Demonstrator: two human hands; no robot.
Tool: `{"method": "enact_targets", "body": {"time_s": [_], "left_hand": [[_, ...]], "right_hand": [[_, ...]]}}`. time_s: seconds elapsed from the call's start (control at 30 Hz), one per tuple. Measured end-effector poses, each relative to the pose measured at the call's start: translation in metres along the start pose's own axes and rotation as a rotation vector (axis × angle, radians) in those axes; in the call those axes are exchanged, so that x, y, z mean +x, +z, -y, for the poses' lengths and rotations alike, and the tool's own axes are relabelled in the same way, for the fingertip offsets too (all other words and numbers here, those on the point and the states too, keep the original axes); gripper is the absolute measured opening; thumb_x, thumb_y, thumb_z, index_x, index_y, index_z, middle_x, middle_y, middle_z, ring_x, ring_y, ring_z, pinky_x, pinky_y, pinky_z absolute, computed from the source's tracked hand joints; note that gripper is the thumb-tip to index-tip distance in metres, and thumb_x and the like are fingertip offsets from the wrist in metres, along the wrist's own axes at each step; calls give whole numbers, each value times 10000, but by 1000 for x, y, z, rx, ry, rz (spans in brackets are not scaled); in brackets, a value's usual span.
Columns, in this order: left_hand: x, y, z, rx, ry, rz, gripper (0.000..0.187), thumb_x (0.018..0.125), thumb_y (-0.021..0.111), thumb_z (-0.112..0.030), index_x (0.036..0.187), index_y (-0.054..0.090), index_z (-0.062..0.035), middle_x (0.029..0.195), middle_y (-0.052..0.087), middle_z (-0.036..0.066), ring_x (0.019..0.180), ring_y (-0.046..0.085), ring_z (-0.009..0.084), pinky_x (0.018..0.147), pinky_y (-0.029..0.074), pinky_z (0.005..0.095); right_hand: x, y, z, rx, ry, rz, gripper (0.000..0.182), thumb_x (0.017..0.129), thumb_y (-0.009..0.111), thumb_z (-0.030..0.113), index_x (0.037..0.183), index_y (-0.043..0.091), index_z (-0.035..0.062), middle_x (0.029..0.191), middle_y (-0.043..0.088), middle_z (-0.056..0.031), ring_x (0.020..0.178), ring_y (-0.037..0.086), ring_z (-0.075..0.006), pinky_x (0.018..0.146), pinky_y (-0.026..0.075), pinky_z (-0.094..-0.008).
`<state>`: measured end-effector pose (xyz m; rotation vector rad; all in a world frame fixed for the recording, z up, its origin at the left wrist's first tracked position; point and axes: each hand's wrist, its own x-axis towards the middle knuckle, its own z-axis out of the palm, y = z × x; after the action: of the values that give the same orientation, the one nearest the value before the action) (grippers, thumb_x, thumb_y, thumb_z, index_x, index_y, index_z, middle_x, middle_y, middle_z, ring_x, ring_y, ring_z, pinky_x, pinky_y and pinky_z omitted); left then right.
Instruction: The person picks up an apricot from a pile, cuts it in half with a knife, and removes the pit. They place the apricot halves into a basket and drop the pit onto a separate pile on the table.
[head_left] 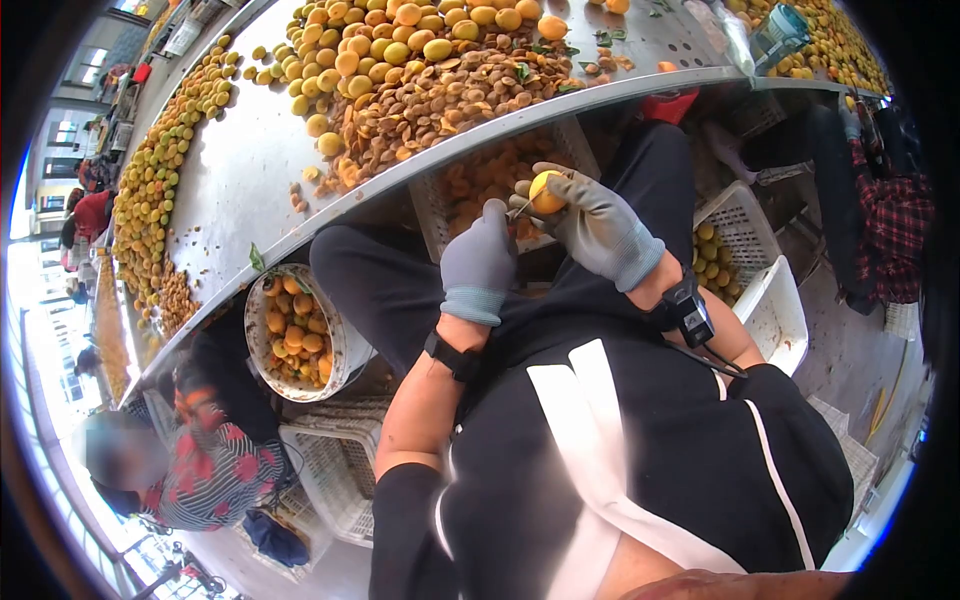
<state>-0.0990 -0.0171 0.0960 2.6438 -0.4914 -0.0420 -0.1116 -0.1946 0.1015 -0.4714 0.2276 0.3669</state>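
Note:
My right hand (pixel 600 225), in a grey glove with a light blue cuff, holds a yellow-orange fruit (pixel 546 192) between its fingers. Close to its left, my left hand (pixel 480 257), gloved the same way, is closed on a small thin tool (pixel 519 210) whose tip is at the fruit. Both hands are above my lap, over a crate (pixel 432 215) that holds orange fruit pieces (pixel 490 178). On the metal table (pixel 235 150) beyond them lie a heap of brown pits (pixel 430 112) and a pile of whole fruits (pixel 400 35).
A white bucket of fruits (pixel 352 345) stands at the left, above an empty crate (pixel 325 470). Another crate (pixel 745 215) with greenish fruits and a white tub (pixel 785 315) are at the right. People sit at left (pixel 225 465) and far right (pixel 890 220).

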Motion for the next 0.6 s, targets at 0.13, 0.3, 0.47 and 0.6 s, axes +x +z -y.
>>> {"method": "enact_targets", "body": {"time_s": [0.13,0.3,0.47,0.6], "left_hand": [[5,3,5,45,21,-23,227,842,591,-143,1027,467,-95,791,643,175,717,630,384,575,480,478],[0,-1,-3,-5,-15,124,193,844,556,-128,1010,467,-83,777,642,156,726,635,371,592,494,468],[-2,-5,-4,-6,-24,78,210,849,568,-150,1024,469,-92,773,639,168,724,630,385,589,486,476],[1,-3,-1,22,-12,-6,185,872,554,-174,1015,470,-92,754,634,174,707,626,394,570,478,484]], "right_hand": [[3,1,0,-118,-67,-11,374,914,618,139,1250,481,50,1153,591,-111,1058,584,-201,873,494,-338],[3,-1,-8,-439,-224,-152,369,898,643,116,1230,492,53,1088,611,-69,991,592,-144,817,493,-266],[-3,3,-11,-154,-94,-60,354,900,647,131,1215,510,49,1077,616,-57,961,607,-137,821,492,-250],[1,5,-15,-75,-60,-69,346,906,642,137,1212,511,43,1075,617,-48,955,604,-123,799,490,-241]]}}
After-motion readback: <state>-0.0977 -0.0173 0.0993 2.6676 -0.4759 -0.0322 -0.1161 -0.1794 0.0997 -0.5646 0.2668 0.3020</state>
